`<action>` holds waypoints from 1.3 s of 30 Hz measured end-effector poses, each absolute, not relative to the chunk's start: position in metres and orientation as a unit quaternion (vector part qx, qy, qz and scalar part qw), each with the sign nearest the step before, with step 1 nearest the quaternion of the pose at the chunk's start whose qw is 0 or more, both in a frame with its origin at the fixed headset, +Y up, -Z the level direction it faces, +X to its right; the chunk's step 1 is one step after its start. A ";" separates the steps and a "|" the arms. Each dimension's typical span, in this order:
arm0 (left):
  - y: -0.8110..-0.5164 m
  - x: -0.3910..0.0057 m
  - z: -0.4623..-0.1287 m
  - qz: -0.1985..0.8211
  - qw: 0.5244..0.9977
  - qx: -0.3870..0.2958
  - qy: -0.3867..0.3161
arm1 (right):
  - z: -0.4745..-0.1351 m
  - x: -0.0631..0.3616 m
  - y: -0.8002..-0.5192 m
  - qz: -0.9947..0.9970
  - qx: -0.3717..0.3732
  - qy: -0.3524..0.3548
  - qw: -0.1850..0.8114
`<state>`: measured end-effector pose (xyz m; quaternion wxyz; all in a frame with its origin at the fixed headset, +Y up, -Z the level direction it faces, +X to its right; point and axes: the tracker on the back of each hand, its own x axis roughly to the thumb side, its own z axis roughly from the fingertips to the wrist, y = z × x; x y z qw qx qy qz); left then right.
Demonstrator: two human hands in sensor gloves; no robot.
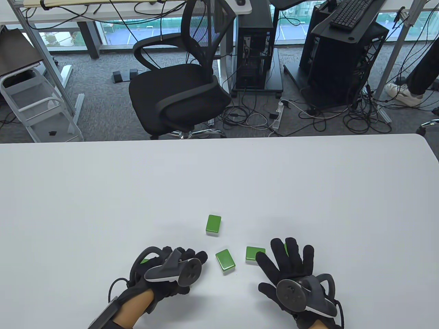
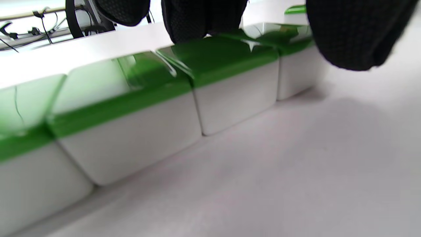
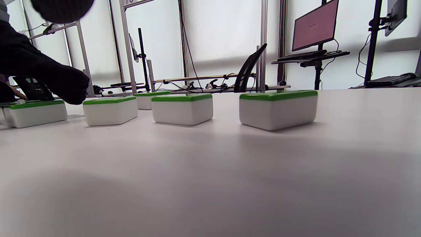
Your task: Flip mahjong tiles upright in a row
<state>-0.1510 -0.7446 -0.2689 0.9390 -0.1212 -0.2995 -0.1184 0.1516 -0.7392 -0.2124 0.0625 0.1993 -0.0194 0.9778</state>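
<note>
Now, tile (image 1: 225, 261): flat, between the hands, nearer left hand (image 1: 169, 270)
Left hand: fingers on a row (image 2: 197, 89)
Right hand (image 1: 291, 274): spread wide, holding nothing

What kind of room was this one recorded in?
Likely an office or computer lab: beyond the white table stand an office chair, a PC tower and a desk with a keyboard, with cables on grey carpet.

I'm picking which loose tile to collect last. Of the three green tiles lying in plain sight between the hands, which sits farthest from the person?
The lone tile, farther up the table than the middle tile and the right tile.
</note>
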 end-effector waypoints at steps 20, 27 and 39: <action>-0.703 -0.253 -0.243 -0.009 0.974 0.050 -0.220 | -0.213 0.154 -0.741 0.980 0.190 -0.009 0.061; -0.708 -0.286 -0.248 0.013 0.982 0.076 -0.175 | -0.214 0.153 -0.742 0.979 0.193 -0.003 0.062; -0.716 -0.326 -0.248 0.027 0.993 0.052 -0.106 | -0.213 0.146 -0.743 0.976 0.213 0.009 0.055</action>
